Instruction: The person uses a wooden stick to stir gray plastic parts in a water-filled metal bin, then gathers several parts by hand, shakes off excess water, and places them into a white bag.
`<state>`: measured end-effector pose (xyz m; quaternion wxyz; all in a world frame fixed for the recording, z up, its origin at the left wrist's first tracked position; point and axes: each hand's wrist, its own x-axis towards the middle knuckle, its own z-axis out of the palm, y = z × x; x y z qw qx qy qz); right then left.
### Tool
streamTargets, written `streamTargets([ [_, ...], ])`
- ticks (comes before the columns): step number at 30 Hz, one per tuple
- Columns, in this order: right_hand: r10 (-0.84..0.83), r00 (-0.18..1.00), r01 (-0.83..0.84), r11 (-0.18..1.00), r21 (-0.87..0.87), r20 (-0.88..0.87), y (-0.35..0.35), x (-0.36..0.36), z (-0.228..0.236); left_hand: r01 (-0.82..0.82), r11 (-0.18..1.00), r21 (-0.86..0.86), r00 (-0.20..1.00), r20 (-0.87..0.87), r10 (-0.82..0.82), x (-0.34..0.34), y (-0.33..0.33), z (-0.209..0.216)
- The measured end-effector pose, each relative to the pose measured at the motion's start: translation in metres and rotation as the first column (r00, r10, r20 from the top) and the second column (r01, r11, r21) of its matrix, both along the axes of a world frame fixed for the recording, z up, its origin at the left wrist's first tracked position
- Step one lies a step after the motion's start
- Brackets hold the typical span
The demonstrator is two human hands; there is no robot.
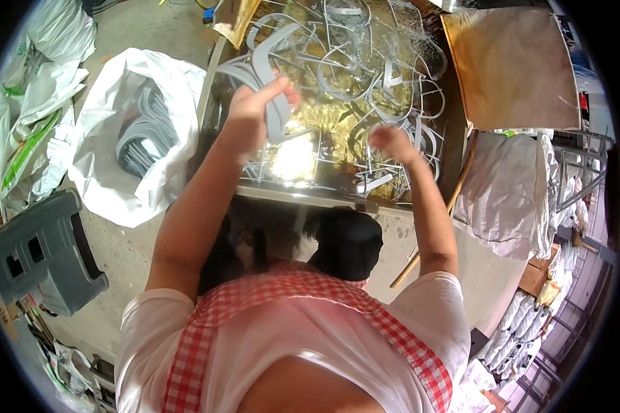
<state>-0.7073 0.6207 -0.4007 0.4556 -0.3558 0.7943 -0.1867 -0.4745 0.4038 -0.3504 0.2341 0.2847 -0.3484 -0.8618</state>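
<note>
Several grey curved plastic strips (263,62) are bunched in my left hand (257,103), which is closed round them over the left side of a metal water tank (310,195). The longest strip bends over like a hook above my thumb. My right hand (393,143) hangs over the tank's right side, close to loose grey curved strips (426,141). Its fingers point left and are blurred, so whether they grip anything is unclear. More such strips and thin loops lie in the yellowish, glinting water (337,113), tangled toward the far side.
A white sack (93,151) left of the tank holds stacked grey curved strips (145,138). A grey plastic step stool (45,251) stands nearer. On the right are a stained board (517,69), a wooden stick (461,172) and a pale draped sack (499,186).
</note>
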Motion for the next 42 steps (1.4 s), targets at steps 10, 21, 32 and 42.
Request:
streamTargets([
  [10, 0.456, 0.878, -0.277, 0.736, 0.618, -0.149, 0.095, 0.036, -0.142, 0.038, 0.973, 0.227, 0.996, 0.07, -0.055, -0.018, 0.021, 0.014],
  [21, -0.394, 0.639, 0.651, 0.735, -0.191, 0.661, 0.059, 0.042, 0.008, 0.212, 0.976, 0.049, 0.967, 0.131, -0.216, -0.024, 0.033, -0.019],
  [32, -0.696, 0.673, 0.661, 0.414, -0.626, 0.25, 0.011, 0.048, -0.041, 0.314, 0.91, 0.272, 0.905, 0.206, -0.373, -0.013, 0.043, -0.006],
  [42, -0.79, -0.402, 0.909, -0.404, 0.099, 0.463, 0.014, -0.069, -0.14, 0.581, 0.799, 0.154, 0.797, 0.091, -0.598, -0.004, 0.029, -0.005],
])
